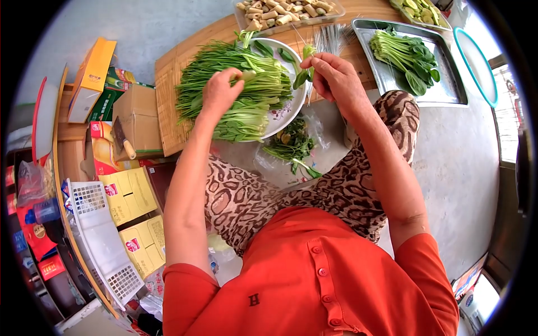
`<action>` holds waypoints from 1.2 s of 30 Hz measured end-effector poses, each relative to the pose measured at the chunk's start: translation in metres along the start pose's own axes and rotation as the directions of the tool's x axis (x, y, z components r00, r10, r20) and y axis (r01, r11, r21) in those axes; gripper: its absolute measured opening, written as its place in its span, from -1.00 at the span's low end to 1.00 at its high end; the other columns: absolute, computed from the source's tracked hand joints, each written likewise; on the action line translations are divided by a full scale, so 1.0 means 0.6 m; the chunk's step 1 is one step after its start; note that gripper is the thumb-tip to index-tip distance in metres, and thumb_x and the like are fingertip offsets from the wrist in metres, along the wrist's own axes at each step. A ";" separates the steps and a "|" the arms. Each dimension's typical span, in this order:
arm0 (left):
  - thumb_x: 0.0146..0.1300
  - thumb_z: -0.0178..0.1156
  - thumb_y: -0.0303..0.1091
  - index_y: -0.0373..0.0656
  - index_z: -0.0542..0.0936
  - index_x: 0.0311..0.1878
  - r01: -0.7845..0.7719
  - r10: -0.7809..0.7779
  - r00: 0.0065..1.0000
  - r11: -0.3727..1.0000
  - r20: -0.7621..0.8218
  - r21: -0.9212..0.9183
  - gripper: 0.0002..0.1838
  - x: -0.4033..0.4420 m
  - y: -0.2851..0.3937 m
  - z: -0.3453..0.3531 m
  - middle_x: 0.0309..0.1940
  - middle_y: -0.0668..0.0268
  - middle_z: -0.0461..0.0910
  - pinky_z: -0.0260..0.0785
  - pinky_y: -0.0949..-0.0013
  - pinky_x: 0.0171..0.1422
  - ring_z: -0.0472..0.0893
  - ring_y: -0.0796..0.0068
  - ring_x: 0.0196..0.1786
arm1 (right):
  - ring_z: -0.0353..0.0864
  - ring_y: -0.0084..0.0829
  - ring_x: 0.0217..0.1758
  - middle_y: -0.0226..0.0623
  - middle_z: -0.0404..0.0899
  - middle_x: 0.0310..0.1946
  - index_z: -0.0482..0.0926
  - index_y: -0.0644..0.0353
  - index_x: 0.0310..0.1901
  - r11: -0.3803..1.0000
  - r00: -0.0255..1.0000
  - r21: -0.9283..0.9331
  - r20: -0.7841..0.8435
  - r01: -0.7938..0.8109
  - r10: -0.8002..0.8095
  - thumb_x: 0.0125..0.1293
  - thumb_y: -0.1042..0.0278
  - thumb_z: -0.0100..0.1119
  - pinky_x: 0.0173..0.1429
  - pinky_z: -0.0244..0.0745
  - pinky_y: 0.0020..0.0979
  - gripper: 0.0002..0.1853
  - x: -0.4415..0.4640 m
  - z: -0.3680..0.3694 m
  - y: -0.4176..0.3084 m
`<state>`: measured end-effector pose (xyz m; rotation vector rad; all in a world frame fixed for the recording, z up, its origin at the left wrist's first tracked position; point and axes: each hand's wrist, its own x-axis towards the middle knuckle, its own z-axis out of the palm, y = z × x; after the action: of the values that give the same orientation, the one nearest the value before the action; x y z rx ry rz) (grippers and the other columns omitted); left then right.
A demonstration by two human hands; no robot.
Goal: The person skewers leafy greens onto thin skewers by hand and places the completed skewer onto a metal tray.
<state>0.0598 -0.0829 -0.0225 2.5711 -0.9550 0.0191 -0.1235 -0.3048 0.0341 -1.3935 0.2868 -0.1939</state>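
My left hand (221, 94) is closed over the greens, with a pale green vegetable stem (247, 75) at its fingertips. Beneath it, long thin green stalks (207, 73) and leafy greens (244, 120) are heaped on a white plate (291, 115) with a floral pattern. My right hand (335, 78), to the right of the plate, pinches a small leafy green (304, 73). A thin skewer-like line shows beside that green; how they join is too fine to tell. Close behind this hand lies a bundle of thin skewers (332, 40) on the wooden table (168, 95).
A metal tray (454, 89) holding leafy greens (406, 59) stands at right, near a blue-rimmed round item (496, 92). Behind sits a container of tan rolled pieces (280, 14). At left, a knife (124, 143) rests on a cardboard box (137, 115). Plastic-bagged greens (291, 140) lie below the plate.
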 end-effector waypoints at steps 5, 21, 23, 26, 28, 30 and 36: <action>0.21 0.24 -0.36 -0.25 0.62 -0.13 -0.013 -0.105 0.984 0.760 -0.143 -0.650 -0.79 0.033 -0.030 -0.043 -0.34 0.44 0.65 0.42 0.52 -0.13 0.56 0.69 -0.30 | 0.10 -0.74 -0.70 -0.57 0.27 -0.71 0.57 0.20 -0.14 1.000 1.000 0.003 0.001 -0.007 0.007 0.50 0.23 -0.13 -0.58 0.01 -0.65 -0.72 0.000 0.003 -0.001; 0.31 0.04 -0.32 -0.12 0.49 -0.01 0.036 -0.311 0.949 0.281 -0.055 -0.959 -0.78 -0.007 0.045 -0.165 -0.14 0.22 0.67 0.12 0.63 -0.52 0.60 0.65 -0.26 | 0.13 -0.74 -0.69 -0.58 0.28 -0.70 0.57 0.20 -0.15 1.000 0.999 0.001 0.039 -0.012 0.012 0.50 0.22 -0.12 -0.58 0.00 -0.65 -0.72 -0.003 0.007 0.000; 0.30 0.05 -0.30 -0.10 0.48 0.02 0.176 -0.329 0.941 0.269 0.082 -0.947 -0.75 -0.043 0.070 -0.117 -0.18 0.26 0.67 0.11 0.65 -0.54 0.59 0.67 -0.29 | 0.13 -0.75 -0.69 -0.59 0.27 -0.70 0.57 0.19 -0.15 1.000 0.999 0.008 0.039 -0.010 0.009 0.49 0.22 -0.09 -0.58 0.00 -0.65 -0.73 -0.005 0.010 0.002; 0.30 0.07 -0.30 -0.10 0.47 0.00 0.336 -0.311 0.915 0.236 0.257 -0.912 -0.76 -0.084 0.120 -0.060 -0.26 0.36 0.63 0.10 0.68 -0.55 0.54 0.73 -0.36 | 0.17 -0.78 -0.67 -0.63 0.28 -0.70 0.58 0.14 -0.16 0.999 0.998 0.029 0.060 -0.029 0.027 0.42 0.19 0.09 -0.58 0.00 -0.66 -0.79 -0.009 0.024 0.011; 0.31 0.09 -0.32 -0.11 0.47 -0.03 0.358 -0.265 0.912 0.141 0.313 -0.923 -0.80 -0.105 0.147 -0.037 -0.33 0.48 0.55 0.09 0.69 -0.54 0.49 0.79 -0.40 | 0.18 -0.78 -0.67 -0.64 0.29 -0.69 0.57 0.13 -0.18 0.999 0.995 0.024 0.091 -0.033 0.030 0.40 0.18 0.13 -0.58 -0.01 -0.66 -0.80 -0.008 0.031 0.027; 0.34 0.07 -0.33 -0.12 0.49 -0.03 0.363 -0.237 0.915 0.132 0.326 -0.922 -0.81 -0.117 0.169 -0.025 -0.32 0.49 0.56 0.07 0.70 -0.52 0.47 0.81 -0.41 | 0.18 -0.79 -0.66 -0.66 0.31 -0.66 0.55 0.12 -0.19 0.998 0.992 0.037 0.122 -0.043 0.038 0.37 0.21 0.18 -0.59 -0.01 -0.65 -0.83 -0.012 0.036 0.031; 0.36 0.08 -0.38 -0.15 0.57 -0.06 0.296 -0.229 0.942 0.218 0.247 -0.930 -0.84 -0.127 0.185 -0.004 -0.41 0.56 0.56 -0.01 0.69 -0.55 0.38 0.89 -0.51 | 0.39 -0.74 -0.53 -0.49 0.56 -0.56 0.55 0.21 -0.22 0.992 0.996 -0.123 0.092 0.028 -0.016 0.23 0.25 0.35 -0.48 0.25 -0.60 -0.75 -0.008 0.041 0.047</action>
<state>-0.0683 -0.1109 0.0085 1.4594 -0.2699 -0.5779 -0.1215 -0.2756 0.0104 -1.5249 0.2110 -0.1323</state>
